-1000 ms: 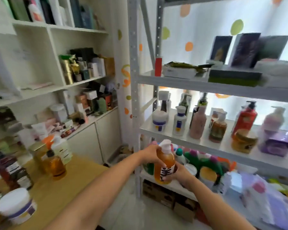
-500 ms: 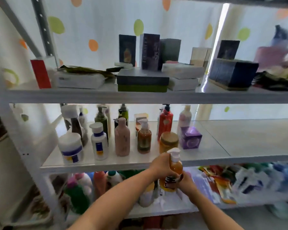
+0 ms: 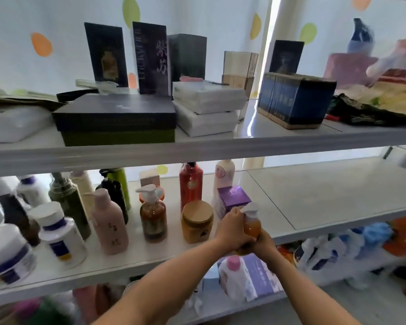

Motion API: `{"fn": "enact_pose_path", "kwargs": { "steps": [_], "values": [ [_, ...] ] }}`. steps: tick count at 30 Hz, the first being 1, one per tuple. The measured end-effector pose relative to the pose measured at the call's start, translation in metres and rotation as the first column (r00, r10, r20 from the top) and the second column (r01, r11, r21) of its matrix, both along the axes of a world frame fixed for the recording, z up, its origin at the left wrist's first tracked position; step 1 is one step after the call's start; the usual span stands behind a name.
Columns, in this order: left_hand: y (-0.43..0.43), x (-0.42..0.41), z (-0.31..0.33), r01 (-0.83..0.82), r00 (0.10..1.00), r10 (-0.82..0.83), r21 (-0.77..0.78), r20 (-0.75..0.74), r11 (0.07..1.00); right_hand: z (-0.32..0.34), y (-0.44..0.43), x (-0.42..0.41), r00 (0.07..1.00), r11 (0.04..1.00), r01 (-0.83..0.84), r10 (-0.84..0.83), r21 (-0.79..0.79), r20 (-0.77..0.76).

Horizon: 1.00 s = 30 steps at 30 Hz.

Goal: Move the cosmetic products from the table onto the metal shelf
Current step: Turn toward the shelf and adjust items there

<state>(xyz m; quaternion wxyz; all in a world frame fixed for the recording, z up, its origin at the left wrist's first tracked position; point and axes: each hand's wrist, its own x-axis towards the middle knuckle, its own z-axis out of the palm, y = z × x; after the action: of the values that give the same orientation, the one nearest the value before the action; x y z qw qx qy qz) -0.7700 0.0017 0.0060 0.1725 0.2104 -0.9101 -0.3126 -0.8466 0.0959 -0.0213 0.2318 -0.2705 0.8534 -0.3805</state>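
I hold an orange pump bottle (image 3: pixel 252 225) with a white pump head in both hands at the front edge of the metal shelf's middle board (image 3: pixel 326 198). My left hand (image 3: pixel 230 229) wraps its left side and neck. Underneath and to the right, my right hand (image 3: pixel 264 248) grips the bottle's lower part, which is hidden. The bottle sits just right of a wooden-lidded amber jar (image 3: pixel 197 221) and in front of a purple box (image 3: pixel 232 198).
The middle board's left half holds several bottles and jars, among them a pink bottle (image 3: pixel 109 224), a brown pump bottle (image 3: pixel 153 219) and a red bottle (image 3: pixel 190 184). Its right half is bare. Boxes (image 3: pixel 117 118) fill the upper board. Bags and bottles crowd the lower board.
The view has swung from the table to the shelf and come closer. Both hands have carried the orange bottle up from below the board's edge to the level of the middle board.
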Motion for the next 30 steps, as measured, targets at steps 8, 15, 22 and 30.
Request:
{"fn": "enact_pose_path", "kwargs": {
  "steps": [8,15,22,30],
  "values": [
    [-0.015,-0.04,-0.004,-0.141,0.99,0.141,0.058,0.01,0.988,0.001,-0.017,-0.066,0.966,0.966,-0.257,0.257,0.006,0.025],
    [-0.015,-0.044,-0.012,-0.245,0.969,0.244,0.156,0.026,0.957,-0.003,-0.026,-0.088,0.891,0.892,-0.451,0.452,-0.038,0.035],
    [0.003,-0.042,-0.028,-0.472,0.878,0.475,0.275,0.058,0.838,-0.016,-0.02,-0.095,0.906,0.902,-0.422,0.416,-0.087,-0.079],
    [0.007,-0.057,-0.021,-0.366,0.91,0.413,0.493,0.014,0.789,-0.027,-0.04,-0.092,0.941,0.917,-0.338,0.332,-0.213,-0.063]
  ]
}}
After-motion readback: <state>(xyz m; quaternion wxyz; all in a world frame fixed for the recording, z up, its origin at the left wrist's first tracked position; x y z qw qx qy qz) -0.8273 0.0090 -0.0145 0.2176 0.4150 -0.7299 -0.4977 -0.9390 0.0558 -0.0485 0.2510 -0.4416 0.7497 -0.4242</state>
